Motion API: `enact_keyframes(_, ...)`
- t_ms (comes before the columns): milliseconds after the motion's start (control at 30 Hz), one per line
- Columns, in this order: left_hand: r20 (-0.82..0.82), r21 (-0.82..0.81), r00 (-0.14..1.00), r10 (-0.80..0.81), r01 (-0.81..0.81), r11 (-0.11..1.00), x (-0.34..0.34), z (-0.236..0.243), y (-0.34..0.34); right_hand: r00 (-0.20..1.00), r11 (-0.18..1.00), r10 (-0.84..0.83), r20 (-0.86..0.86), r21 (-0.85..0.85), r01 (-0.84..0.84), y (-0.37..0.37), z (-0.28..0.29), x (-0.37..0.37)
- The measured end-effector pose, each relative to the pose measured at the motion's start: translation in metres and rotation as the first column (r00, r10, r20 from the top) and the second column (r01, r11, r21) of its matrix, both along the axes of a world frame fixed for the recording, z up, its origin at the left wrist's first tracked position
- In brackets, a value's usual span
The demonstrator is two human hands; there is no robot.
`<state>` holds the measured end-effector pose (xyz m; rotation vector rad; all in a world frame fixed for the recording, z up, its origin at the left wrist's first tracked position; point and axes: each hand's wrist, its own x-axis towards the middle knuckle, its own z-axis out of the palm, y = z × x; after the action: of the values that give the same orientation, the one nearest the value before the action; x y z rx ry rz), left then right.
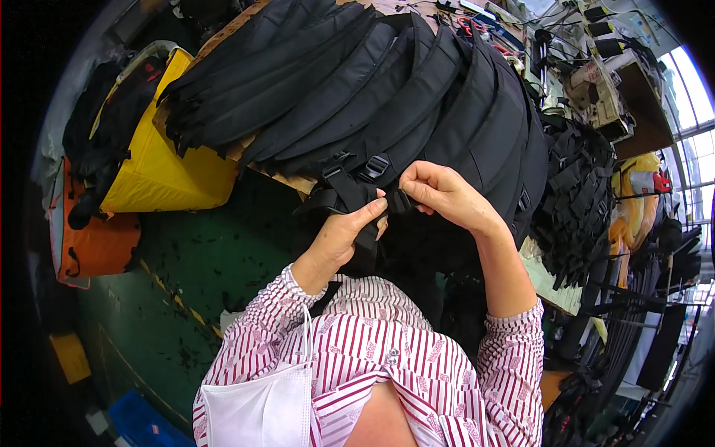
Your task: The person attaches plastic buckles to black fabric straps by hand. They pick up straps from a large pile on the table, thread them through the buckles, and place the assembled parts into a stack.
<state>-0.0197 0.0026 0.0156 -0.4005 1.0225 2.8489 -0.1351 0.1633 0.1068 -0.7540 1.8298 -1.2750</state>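
My left hand (344,235) is closed on black webbing (365,195), its thumb pressed along the top. Close to its right, my right hand (443,192) pinches the other part of the dark webbing (400,201) between thumb and bent fingers. A black plastic buckle (375,166) lies just beyond the left thumb, on the near edge of the pile. What exactly sits between the right fingertips is too dark to make out. Past both hands, a row of overlapping padded black shoulder straps (372,82) covers the table.
At the left stand a yellow bin (167,175) with dark pieces and an orange bin (104,242). A tangled heap of black webbing (577,194) hangs at the right, below a sewing machine (599,89). Red-handled scissors (469,26) lie at the back. A white mask (257,406) hangs at my chest.
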Motion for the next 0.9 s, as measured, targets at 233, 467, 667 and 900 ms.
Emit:
enact_keyframes(233, 0.015, -0.057, 1.0, 0.003, -0.003, 0.998, 0.0, 0.006, 0.007, 0.982, 0.995, -0.085, -0.17, 0.04, 0.093, -0.006, -0.006, 0.009)
enact_keyframes(467, 0.003, -0.022, 1.0, -0.017, 0.017, 1.0, -0.001, 0.009, 0.006, 0.793, 0.992, -0.121, -0.597, -0.051, 0.113, -0.001, -0.011, 0.013)
enact_keyframes(667, 0.0, -0.019, 1.0, 0.013, -0.013, 1.0, 0.0, 0.008, 0.007, 0.661, 0.993, 0.107, -0.742, 0.113, -0.034, 0.007, 0.008, 0.022)
enact_keyframes(900, 0.011, -0.052, 1.0, -0.024, 0.024, 0.998, -0.002, 0.007, 0.01, 0.496, 0.997, 0.083, -0.864, 0.075, -0.036, 0.008, 0.009, 0.023)
